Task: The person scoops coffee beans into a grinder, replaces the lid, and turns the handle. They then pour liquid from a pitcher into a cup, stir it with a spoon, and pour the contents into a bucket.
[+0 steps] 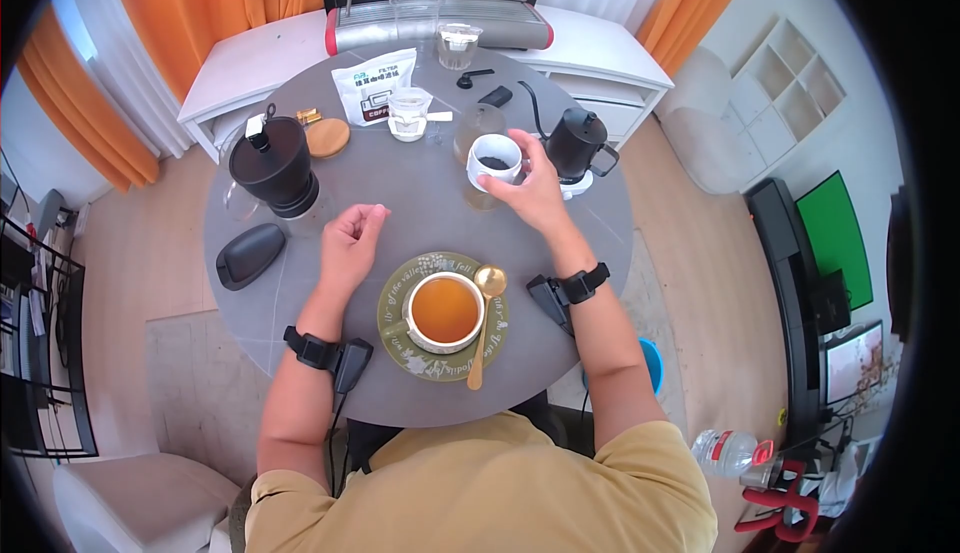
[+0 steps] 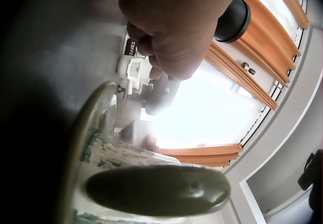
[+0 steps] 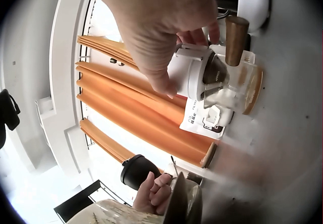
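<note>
My right hand grips a white coffee dripper between thumb and fingers; its inside is dark at the bottom. In the right wrist view the dripper overlaps the top of a glass server with a wooden handle. Over the table's left half, my left hand has its fingers loosely curled, and nothing shows in it. Between my forearms sits a cup of amber liquid on a green lettered saucer. A gold spoon lies across the saucer's right side.
Beyond the left hand stands a black grinder, with a black oval object nearby. Farther back are a wooden lid, a coffee-filter bag and a small glass cup. A black gooseneck kettle is close to my right hand.
</note>
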A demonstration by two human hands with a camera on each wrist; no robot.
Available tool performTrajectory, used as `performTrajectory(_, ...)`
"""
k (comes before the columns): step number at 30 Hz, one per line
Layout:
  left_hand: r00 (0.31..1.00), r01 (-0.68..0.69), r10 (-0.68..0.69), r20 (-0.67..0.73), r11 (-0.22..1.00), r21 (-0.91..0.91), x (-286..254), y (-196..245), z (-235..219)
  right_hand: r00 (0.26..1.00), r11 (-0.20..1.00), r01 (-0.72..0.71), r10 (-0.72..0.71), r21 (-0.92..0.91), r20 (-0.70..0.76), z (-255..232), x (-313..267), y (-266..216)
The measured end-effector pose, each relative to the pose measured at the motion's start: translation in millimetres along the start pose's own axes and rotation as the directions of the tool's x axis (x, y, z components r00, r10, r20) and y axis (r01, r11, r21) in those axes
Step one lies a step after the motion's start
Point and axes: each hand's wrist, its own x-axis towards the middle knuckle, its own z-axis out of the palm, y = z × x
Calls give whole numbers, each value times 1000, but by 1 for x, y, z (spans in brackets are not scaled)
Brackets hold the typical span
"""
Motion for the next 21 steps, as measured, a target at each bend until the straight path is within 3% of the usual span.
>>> performTrajectory(12,1000,13,-13,9,1000,-13,-2,6,-1,999,992,40,-40,119,-4,2,-2,15)
performTrajectory(15,1000,22,-22,3,1000,-8,-1,3,-1,989,990,137,-138,-13,-48,-1,-3,17)
performTrajectory(17,1000,17,-17,-6,1000,1,0,2,0,982,970,78,-34,232,-187,-5,-1,20)
performTrajectory(18,1000,-7,6,-25,1000,-13,0,2,1,982,969,77,-34,233,-186,-10,-1,21)
performTrajectory(20,999,-30,28,-45,999,-25,0,2,3,945,945,-113,198,306,-261,-18,-1,17)
performTrajectory(21,998,-39,37,-49,999,-31,0,2,3,920,932,-100,220,348,-323,-17,0,21)
